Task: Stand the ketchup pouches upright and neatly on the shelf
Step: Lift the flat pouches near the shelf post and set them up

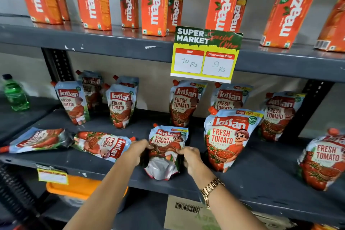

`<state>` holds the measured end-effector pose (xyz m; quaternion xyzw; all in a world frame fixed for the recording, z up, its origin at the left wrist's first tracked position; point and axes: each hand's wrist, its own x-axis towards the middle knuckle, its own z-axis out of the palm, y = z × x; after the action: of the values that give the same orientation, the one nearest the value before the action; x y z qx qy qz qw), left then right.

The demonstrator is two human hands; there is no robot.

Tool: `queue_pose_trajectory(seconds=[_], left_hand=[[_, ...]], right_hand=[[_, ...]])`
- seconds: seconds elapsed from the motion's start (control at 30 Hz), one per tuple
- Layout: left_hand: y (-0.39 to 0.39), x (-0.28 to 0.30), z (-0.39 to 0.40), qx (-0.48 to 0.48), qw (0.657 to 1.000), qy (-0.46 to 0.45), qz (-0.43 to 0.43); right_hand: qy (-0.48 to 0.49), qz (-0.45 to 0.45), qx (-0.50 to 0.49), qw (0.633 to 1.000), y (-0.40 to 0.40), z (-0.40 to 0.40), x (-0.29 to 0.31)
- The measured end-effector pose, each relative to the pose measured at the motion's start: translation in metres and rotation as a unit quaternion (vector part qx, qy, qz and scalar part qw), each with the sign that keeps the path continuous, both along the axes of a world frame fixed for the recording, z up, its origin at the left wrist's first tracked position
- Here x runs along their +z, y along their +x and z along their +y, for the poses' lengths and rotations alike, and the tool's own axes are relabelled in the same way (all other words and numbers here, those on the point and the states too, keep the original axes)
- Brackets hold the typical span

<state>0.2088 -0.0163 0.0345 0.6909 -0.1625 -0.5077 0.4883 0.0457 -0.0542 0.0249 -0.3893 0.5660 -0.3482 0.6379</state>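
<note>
A ketchup pouch (167, 142) leans back at the front middle of the grey shelf (261, 179), its silver base lifted toward me. My left hand (137, 150) grips its left side and my right hand (190, 157) grips its right side. Two pouches lie flat at the left: one (101, 144) beside my left hand, another (38, 139) further left. Several pouches stand upright: a big one (228, 139) just right of my hands, one (323, 160) at far right, and a back row (184, 102).
Orange juice cartons (154, 4) stand on the upper shelf, whose front edge carries a hanging price sign (205, 54). A green bottle (15, 93) stands at far left. A black upright post (306, 110) is at right. An orange bin (74, 186) and a cardboard box (186, 213) sit below.
</note>
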Motion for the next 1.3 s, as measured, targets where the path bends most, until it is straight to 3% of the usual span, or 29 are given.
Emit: queue_pose_trajectory(seconds=[0.27,0.4,0.53,0.77,0.87,0.93,1.13,1.3], left_hand=[[0.002,0.010,-0.004,0.083,0.988,-0.129,-0.019],[0.005,0.019,-0.004,0.101,0.976,-0.193,-0.032],[0.012,0.010,0.001,0.080,0.975,-0.197,-0.069],[0.016,0.006,0.005,0.068,0.972,-0.201,-0.106],[0.021,0.007,0.010,0.086,0.967,-0.203,-0.127],[0.029,0.010,0.016,0.116,0.961,-0.204,-0.147],[0.068,0.012,0.039,0.156,0.938,-0.184,-0.250],[0.103,0.013,0.060,0.184,0.931,-0.157,-0.275]], right_hand=[[-0.181,-0.015,0.038,0.983,0.012,0.001,0.017],[-0.254,0.032,0.014,0.967,0.021,-0.004,0.023],[-0.304,0.080,0.013,0.949,0.024,-0.005,0.014],[-0.323,0.089,-0.038,0.941,0.030,0.008,0.007],[-0.395,0.143,-0.107,0.901,0.032,0.021,0.009],[-0.438,0.158,-0.102,0.879,0.036,0.030,0.008],[-0.461,0.090,0.017,0.883,0.073,0.055,0.002],[-0.360,0.035,0.031,0.932,0.114,0.073,-0.006]])
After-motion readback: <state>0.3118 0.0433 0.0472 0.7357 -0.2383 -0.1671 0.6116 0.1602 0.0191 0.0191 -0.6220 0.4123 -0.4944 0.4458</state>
